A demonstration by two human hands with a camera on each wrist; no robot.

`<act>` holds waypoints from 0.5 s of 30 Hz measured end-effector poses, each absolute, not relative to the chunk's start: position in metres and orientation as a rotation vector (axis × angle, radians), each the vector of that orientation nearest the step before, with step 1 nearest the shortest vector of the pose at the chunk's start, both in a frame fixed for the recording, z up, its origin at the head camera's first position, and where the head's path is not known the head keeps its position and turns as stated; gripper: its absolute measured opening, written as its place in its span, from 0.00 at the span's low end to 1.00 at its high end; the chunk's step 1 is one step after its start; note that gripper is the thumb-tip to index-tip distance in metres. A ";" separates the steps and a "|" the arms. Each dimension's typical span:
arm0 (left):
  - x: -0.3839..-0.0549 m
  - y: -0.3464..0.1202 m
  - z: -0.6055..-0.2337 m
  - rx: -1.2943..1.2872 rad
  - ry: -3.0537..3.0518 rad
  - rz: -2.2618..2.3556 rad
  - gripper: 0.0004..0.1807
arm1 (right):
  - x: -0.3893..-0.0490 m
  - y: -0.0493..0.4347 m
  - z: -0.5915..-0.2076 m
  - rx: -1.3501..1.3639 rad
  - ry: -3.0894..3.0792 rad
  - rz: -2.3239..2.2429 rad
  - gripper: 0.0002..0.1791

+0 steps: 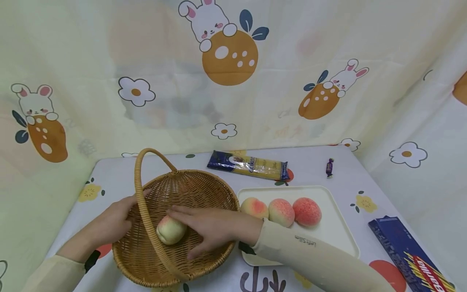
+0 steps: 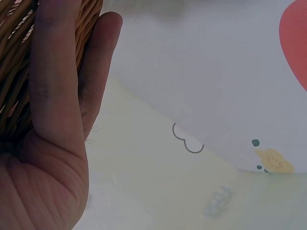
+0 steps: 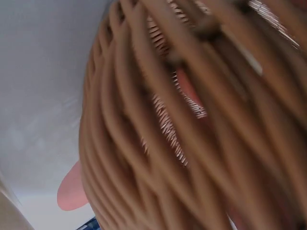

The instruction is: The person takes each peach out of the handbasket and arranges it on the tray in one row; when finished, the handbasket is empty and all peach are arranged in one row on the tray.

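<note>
A round wicker basket with a tall arched handle stands at the left of the table. Its left rim is held by my left hand, and in the left wrist view long fingers lie along the outer weave. Inside the basket sits a pale peach with a pink blush, partly covered by my right hand. That hand reaches over the right rim, its straight fingers on top of the peach and the thumb spread away. In the right wrist view the basket weave fills most of the picture.
A cream tray bearing three peaches stands right of the basket, under my right forearm. Behind lie a spaghetti packet and a small purple wrapped candy. A blue pasta box lies at the right edge.
</note>
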State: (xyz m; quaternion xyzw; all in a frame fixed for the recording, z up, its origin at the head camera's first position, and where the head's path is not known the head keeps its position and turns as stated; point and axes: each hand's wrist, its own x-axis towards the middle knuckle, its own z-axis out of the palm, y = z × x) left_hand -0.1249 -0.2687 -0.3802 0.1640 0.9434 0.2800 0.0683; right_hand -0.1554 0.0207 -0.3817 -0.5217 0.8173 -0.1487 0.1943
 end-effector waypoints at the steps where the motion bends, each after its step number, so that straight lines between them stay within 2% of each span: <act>1: -0.125 -0.269 -0.380 0.493 2.841 0.843 0.45 | -0.155 0.020 -0.382 -1.479 2.290 -0.383 0.60; 8: -0.125 -0.269 -0.379 0.492 2.828 0.841 0.44 | -0.152 0.021 -0.384 -1.494 2.358 -0.344 0.55; 15: -0.126 -0.268 -0.378 0.468 2.810 0.833 0.44 | -0.151 0.017 -0.386 -1.525 2.384 -0.408 0.32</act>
